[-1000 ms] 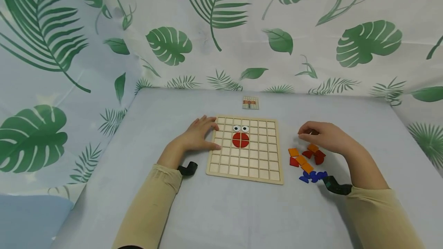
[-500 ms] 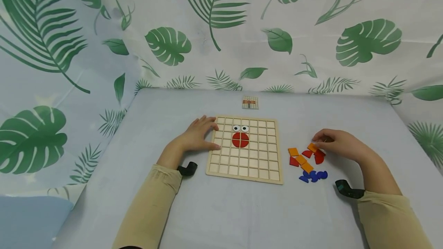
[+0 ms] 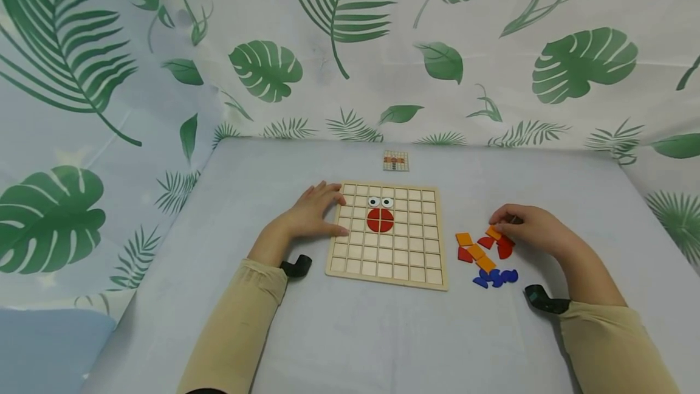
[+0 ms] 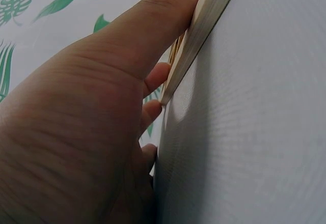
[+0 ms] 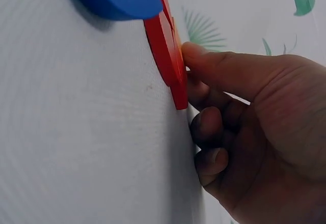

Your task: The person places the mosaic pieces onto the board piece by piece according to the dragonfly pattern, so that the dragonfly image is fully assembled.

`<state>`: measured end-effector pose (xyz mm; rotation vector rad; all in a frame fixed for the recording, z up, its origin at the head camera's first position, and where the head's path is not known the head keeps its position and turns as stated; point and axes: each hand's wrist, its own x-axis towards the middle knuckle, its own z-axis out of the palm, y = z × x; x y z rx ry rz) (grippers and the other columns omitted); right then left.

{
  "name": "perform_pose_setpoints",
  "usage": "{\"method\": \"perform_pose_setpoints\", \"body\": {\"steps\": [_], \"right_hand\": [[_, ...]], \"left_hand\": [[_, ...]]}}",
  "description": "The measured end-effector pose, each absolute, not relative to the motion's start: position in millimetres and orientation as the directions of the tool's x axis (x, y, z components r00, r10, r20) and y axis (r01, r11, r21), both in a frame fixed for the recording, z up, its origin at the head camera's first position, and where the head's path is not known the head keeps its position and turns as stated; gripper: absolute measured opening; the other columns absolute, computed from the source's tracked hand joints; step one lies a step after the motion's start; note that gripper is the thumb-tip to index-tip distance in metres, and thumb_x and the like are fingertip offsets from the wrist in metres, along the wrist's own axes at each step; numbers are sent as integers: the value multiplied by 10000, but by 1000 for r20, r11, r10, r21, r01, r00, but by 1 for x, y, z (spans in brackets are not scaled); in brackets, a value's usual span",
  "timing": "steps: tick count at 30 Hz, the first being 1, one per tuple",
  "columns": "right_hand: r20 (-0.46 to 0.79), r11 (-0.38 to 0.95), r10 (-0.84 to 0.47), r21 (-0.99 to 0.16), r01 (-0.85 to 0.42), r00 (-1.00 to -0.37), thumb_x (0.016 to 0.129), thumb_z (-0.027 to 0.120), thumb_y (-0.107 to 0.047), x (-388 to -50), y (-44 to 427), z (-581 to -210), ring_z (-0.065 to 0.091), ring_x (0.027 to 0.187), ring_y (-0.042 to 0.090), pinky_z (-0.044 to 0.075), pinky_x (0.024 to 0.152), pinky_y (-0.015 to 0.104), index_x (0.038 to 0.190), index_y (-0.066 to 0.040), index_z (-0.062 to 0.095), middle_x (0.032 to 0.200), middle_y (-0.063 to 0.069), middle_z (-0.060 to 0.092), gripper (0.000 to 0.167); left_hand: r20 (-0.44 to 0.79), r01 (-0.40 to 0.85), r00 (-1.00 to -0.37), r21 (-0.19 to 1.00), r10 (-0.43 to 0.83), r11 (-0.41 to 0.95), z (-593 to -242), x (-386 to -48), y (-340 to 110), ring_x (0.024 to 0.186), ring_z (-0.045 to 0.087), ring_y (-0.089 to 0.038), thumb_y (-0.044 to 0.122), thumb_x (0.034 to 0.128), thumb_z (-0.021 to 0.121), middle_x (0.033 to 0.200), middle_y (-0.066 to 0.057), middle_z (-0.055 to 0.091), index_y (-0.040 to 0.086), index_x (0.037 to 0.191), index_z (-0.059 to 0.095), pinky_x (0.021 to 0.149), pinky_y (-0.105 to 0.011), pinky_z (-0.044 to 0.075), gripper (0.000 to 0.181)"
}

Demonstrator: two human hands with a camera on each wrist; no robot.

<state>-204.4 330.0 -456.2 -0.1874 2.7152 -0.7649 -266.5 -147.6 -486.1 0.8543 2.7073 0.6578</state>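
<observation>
Since a second ago, the right hand (image 3: 531,228) has moved nearer to us and to the right, from beyond the loose pieces to an orange square tile (image 3: 492,231), while the left hand (image 3: 313,213) has stayed at the wooden grid board (image 3: 415,240). We see the left thumb and fingers spread apart along the board's left side, the thumb tip resting on its rim. The right fingers are curled, with the thumb tip touching the orange square's far right part; the forefinger's contact is hidden, so we cannot tell whether the pinch has closed. That tile lies on the white table (image 3: 350,333) side, among other pieces.

Behind the table hangs a leaf-print sheet (image 3: 492,11). Between the board's right edge and the pieces, we see a strip of table; another separates the board's far edge from a small pattern card (image 3: 395,161).

On the board, four quarter pieces form a red disc (image 3: 374,225), just below two eye pieces (image 3: 374,202). Three more orange squares (image 3: 485,264) run in a slanting row left of the right hand. Red pieces (image 3: 505,249) crowd the tile at the thumb, against or partly under it; we cannot tell which. Blue pieces (image 3: 510,276) cluster nearer to us.
</observation>
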Motion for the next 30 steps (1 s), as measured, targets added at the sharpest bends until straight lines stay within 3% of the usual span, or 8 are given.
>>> {"method": "perform_pose_setpoints", "body": {"steps": [7,30], "right_hand": [[-296,835,-223,-550,-25,-929,873,726,-387,-203,328,-456,490,887,250,451,685,332,1120,-123,618,920,62,515,377],[-234,846,-241,-526,-85,-942,885,718,-364,-204,325,-455,514,875,255,495,710,331,1153,-80,589,1012,88,556,411]], "left_hand": [[-82,483,-807,479,585,733,-488,-267,-147,1476,39,-294,650,760,715,1592,-30,211,252,1228,491,1177,-408,-18,654],[-74,481,-809,487,584,729,-489,-268,-148,1476,43,-290,666,754,707,1590,-26,216,260,1228,491,1177,-402,-16,661]]}}
